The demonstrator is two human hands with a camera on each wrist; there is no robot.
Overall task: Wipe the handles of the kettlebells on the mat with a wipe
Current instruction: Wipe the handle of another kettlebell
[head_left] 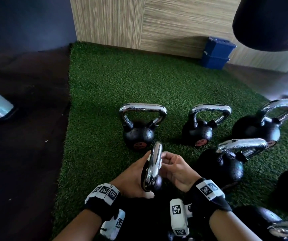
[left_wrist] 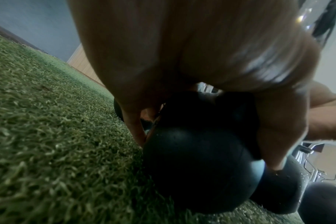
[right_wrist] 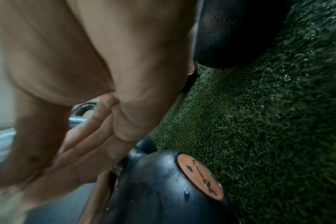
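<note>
The head view is dim, with wide-angle bending at the edges; bright glare sits on the chrome kettlebell handles (head_left: 142, 109). Both wrist views are soft and motion-blurred, the near hands out of focus, the turf mat (left_wrist: 48, 136) sharper.

Five kettlebells (head_left: 139, 126), two hands (head_left: 159, 176)
</note>
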